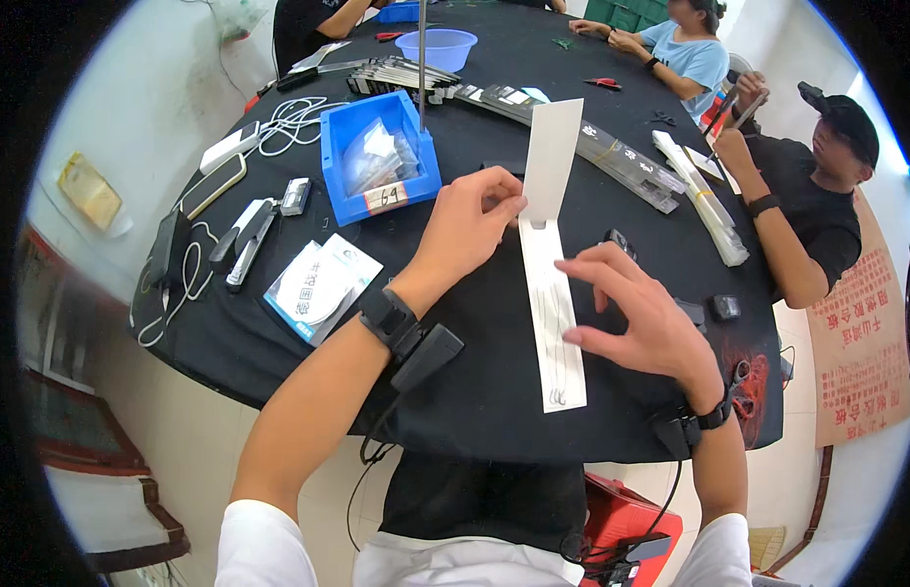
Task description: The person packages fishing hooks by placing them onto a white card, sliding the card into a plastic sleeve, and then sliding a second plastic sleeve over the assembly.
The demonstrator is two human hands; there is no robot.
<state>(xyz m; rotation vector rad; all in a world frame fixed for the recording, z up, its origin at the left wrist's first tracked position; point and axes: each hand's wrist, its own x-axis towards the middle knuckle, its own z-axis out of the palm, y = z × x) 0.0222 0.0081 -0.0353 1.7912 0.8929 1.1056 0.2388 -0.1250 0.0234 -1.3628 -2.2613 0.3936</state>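
Note:
A long white folded card (pixel 555 333) lies on the black tablecloth in front of me, its upper flap (pixel 553 161) turned away past the fold. Fine looped lines run down the lower panel; whether they are thread or print I cannot tell. Beside the fold, at the card's left edge, my left hand (pixel 470 225) has its thumb and fingers pinched together. Whatever sits between those fingertips is too small to make out. My right hand (pixel 639 318) hovers over the card's right edge, fingers spread and thumb apart, holding nothing visible.
Left of the card are a blue bin (pixel 333 176) of plastic bags, a stapler (pixel 248 245), white packets (pixel 323 284) and cables. Bundled strips (pixel 602 161) lie beyond. Red thread (pixel 753 391) lies at the right edge. A person (pixel 797 196) works at the right; others sit farther off.

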